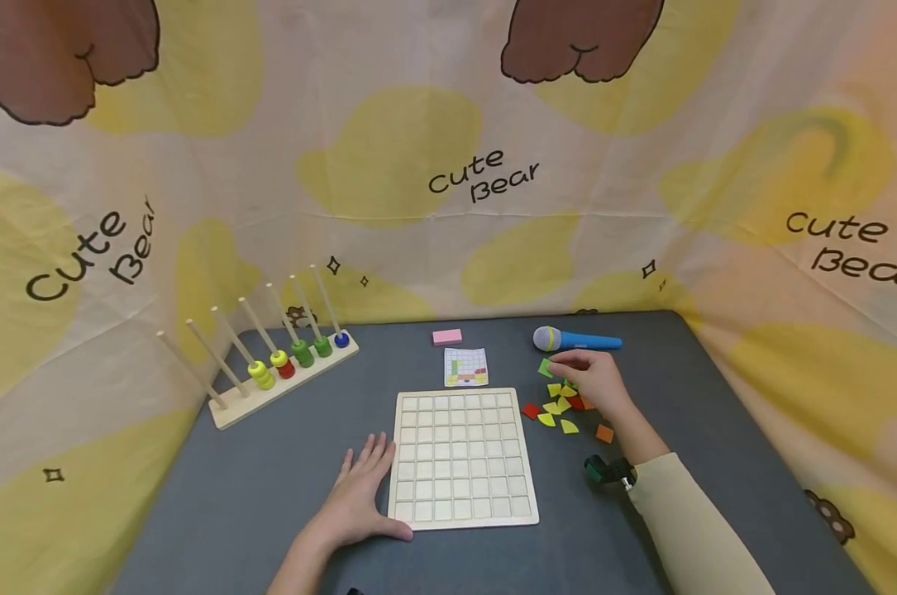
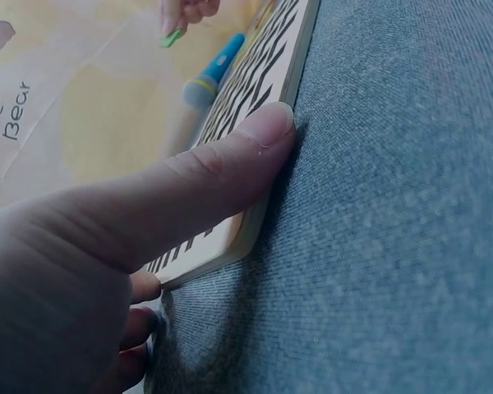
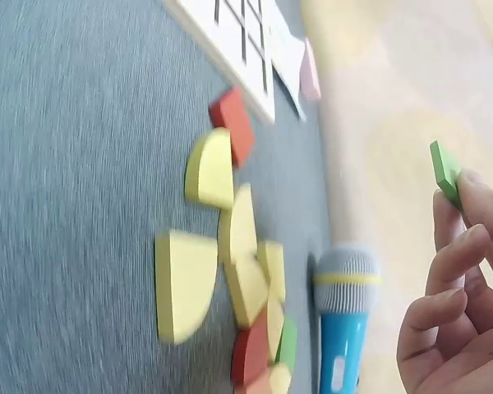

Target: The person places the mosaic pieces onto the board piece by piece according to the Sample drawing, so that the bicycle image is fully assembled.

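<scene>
Beside the near left corner of the square pale wooden grid board [image 1: 461, 450], the left hand [image 1: 357, 496] lies with fingers spread, touching its edge. Right of the board are loose yellow quarter-round pieces [image 1: 570, 426]. Beyond them the right hand [image 1: 593, 382] pinches a flat green tile [image 1: 546, 367], jutting past thumb and fingertips. This looks like fetching a tile; placing it would call for moving over the board and lowering it flat.

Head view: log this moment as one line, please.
right hand: pinches green piece | left hand: touches grid board | loose pieces: right of grid board | microphone: beyond loose pieces
</scene>
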`<control>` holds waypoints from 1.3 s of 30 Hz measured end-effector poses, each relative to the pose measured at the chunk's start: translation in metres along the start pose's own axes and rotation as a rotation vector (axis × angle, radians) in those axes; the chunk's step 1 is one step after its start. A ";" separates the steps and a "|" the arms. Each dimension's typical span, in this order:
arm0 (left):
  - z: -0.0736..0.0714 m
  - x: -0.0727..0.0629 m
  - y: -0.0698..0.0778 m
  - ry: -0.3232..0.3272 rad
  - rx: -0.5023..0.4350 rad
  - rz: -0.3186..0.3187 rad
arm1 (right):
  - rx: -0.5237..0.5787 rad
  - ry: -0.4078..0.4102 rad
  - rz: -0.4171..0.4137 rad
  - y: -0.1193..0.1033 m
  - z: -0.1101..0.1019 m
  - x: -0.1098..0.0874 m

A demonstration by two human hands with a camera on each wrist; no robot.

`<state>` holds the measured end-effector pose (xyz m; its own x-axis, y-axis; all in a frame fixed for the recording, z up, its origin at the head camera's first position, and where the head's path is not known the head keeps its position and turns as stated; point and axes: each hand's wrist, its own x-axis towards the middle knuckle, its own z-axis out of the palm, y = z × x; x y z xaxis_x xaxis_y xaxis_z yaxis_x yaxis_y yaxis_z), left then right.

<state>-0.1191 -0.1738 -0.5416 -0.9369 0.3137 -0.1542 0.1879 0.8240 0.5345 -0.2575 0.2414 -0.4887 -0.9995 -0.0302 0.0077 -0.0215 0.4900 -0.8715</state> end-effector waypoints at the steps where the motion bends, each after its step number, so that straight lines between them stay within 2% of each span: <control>1: 0.000 0.000 0.000 0.002 -0.002 -0.001 | 0.005 -0.006 -0.001 -0.002 0.003 0.000; 8: -0.001 -0.001 0.001 -0.001 -0.005 0.011 | 0.053 -0.010 -0.019 -0.015 0.026 -0.006; 16: -0.002 -0.001 -0.002 -0.034 -0.001 0.017 | 0.045 -0.084 -0.057 -0.024 0.060 -0.010; 22: -0.002 0.001 -0.004 -0.025 -0.009 0.007 | 0.073 -0.132 -0.097 -0.037 0.086 -0.012; 29: -0.002 0.001 -0.003 -0.021 -0.017 0.007 | 0.094 -0.191 -0.090 -0.052 0.116 -0.016; 39: -0.001 0.000 -0.006 -0.036 -0.012 0.000 | 0.084 -0.283 -0.085 -0.060 0.153 -0.012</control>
<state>-0.1206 -0.1790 -0.5440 -0.9257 0.3308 -0.1834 0.1846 0.8185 0.5441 -0.2411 0.0790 -0.5114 -0.9478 -0.3158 -0.0443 -0.0912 0.4015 -0.9113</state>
